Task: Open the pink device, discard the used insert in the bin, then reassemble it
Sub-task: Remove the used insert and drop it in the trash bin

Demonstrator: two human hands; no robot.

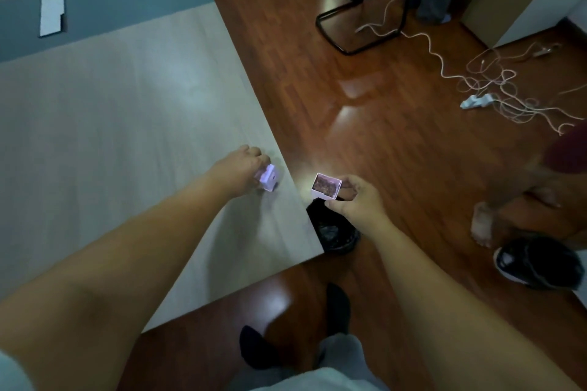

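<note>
**Tray held above the bin, device body steadied on the desk**

The right hand (355,200) pinches a small pink rectangular tray (325,186), open face up and filled with dark brownish used insert material. It is held out past the edge of the pale wood-grain desk (127,124), over the black lined waste bin (336,232) on the floor; the bin lies directly below and slightly toward the person. The left hand (244,165) grips the pink boxy device body (269,177), resting on the desk near its corner. The right hand is nearer the bin; tipping the tray downward appears to be the coming move.
</note>
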